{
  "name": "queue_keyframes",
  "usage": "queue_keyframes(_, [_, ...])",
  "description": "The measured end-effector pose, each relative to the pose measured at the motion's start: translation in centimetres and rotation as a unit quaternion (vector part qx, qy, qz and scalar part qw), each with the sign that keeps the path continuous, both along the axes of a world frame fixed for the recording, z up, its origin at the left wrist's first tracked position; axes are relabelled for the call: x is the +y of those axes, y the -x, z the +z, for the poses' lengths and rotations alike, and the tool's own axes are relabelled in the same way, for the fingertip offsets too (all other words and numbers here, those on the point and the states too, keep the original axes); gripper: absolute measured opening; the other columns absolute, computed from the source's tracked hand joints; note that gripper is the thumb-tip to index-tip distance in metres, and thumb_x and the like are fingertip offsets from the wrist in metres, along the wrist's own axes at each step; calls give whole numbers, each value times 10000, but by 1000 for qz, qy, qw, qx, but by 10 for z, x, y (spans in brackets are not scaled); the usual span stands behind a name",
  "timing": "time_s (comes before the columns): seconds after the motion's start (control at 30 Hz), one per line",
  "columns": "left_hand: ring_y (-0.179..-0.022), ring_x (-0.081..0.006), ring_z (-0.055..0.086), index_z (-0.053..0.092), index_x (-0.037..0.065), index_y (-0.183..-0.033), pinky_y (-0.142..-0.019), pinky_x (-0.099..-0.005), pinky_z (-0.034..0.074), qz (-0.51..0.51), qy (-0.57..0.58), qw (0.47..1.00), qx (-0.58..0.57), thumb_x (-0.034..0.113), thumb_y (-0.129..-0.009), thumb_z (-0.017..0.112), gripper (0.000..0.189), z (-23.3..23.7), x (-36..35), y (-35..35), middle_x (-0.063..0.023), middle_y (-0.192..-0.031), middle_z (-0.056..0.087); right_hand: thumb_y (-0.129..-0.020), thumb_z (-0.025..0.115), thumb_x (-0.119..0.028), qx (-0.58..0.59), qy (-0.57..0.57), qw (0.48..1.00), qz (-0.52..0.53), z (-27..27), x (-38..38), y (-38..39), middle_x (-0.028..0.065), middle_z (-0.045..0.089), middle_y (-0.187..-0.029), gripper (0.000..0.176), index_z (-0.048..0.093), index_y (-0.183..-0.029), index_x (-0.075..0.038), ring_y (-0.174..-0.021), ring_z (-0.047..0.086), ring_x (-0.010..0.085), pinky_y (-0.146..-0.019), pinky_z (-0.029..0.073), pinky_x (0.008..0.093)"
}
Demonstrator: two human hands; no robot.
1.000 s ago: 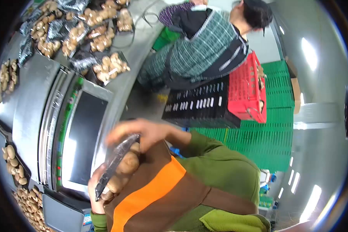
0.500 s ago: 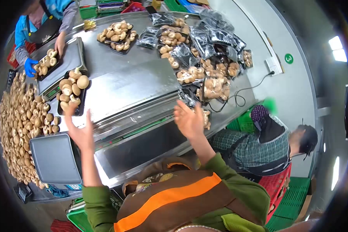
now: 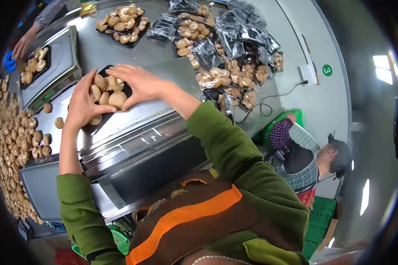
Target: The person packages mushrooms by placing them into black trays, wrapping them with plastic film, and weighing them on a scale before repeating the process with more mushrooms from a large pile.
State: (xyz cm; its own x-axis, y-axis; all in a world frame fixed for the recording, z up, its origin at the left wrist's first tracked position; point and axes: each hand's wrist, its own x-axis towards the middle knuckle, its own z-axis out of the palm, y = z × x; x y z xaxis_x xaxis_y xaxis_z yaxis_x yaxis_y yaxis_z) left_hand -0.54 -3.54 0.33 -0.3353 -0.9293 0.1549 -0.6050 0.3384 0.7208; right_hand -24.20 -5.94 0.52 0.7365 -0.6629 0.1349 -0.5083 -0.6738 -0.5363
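Observation:
My left hand point(image 3: 85, 100) is curved round the left side of a black tray point(image 3: 93, 128) heaped with mushrooms point(image 3: 105, 90). Its thumb reaches across the front of the heap. From the other side my right hand point(image 3: 139, 84) cups the same tray, fingers over the far edge and thumb against a large brown cap. Between them several caps and pale stems show; parts of the tray are hidden under my hands. A scale point(image 3: 70, 53) stands to the left, with another tray of mushrooms point(image 3: 33, 67) on it.
Loose mushrooms point(image 3: 17, 145) cover the table's left side, beside a grey tray point(image 3: 42, 187). Wrapped mushroom packs point(image 3: 214, 77) and two filled trays point(image 3: 124, 24) lie farther back. A co-worker's hand point(image 3: 24, 44) is near the scale. Another person point(image 3: 292, 154) sits at right.
Both hands, open and empty before, have come forward and closed round the mushroom tray. The tray now sits farther from the scale. The co-worker's hands have moved off the tray on the scale.

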Motion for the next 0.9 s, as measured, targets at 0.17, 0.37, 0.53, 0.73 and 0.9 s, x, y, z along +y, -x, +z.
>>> queue_keyframes(0.17, [-1160,-365,489,392,32,-1361,-997,-417,390,-140,13,990,-24,417,-329,902,1213,14,5,67,-173,-1252,511,-534,852,-440,-11,-13,991,-129,1,60,57,188,412,-1381,1069,352,-1391,-42,-1319,343,371,-1076,292,455])
queue_keyframes(0.37, [-1218,-371,445,369,45,-1384,-1041,-414,356,-237,8,970,-50,421,-328,896,1238,25,7,84,-197,-1327,462,-599,794,-523,38,59,965,-252,-9,116,54,265,312,-1417,1162,191,-1418,40,-1308,327,408,-1092,255,460])
queue_keyframes(0.53, [-1270,-335,422,388,52,-1385,-1059,-401,333,-35,89,993,61,267,-532,873,1005,48,61,41,-184,-1374,443,-686,756,-501,-18,31,950,-310,21,147,94,236,384,-1353,957,314,-1379,-11,-1258,370,387,-1065,293,437])
queue_keyframes(0.73, [-756,-331,551,663,-27,-743,-682,-450,425,255,-93,918,-291,474,-838,638,510,-8,181,-30,-159,-757,586,-729,685,-517,155,99,885,-428,-11,198,127,103,551,-814,449,685,-760,-69,-879,506,293,-779,408,398])
queue_keyframes(0.9, [-586,-276,509,649,-20,-756,-583,-385,423,231,-14,945,-229,402,-858,644,434,-39,180,-9,-104,-623,537,-742,713,-344,67,-83,878,-466,-26,182,90,141,650,-799,291,690,-756,-54,-706,614,320,-651,478,414])
